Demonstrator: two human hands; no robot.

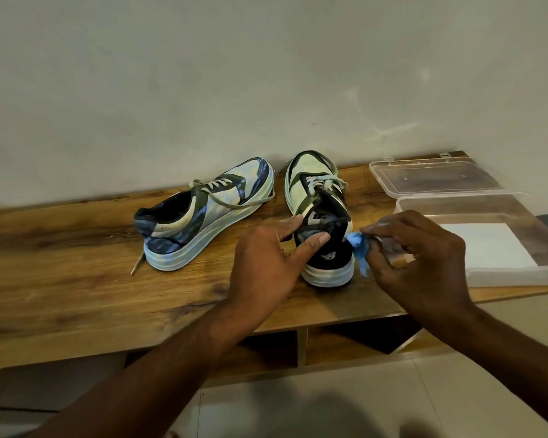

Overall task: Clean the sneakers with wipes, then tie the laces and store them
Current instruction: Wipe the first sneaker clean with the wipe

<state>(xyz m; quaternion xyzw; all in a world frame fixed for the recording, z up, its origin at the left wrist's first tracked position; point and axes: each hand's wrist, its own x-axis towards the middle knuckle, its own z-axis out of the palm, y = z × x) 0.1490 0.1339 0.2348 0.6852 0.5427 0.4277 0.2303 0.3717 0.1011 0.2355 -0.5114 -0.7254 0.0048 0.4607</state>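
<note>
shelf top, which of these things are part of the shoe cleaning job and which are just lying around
Part of the job:
right sneaker, steadied by the left hand
left sneaker, laces loose
blue wipe, pinched in the right hand
clear plastic box, lid open

Lying about:
white sheet inside the box

My left hand (266, 257) reaches forward, thumb and forefinger spread. My right hand (421, 257) has curled fingers (380, 230), pinching.
</note>
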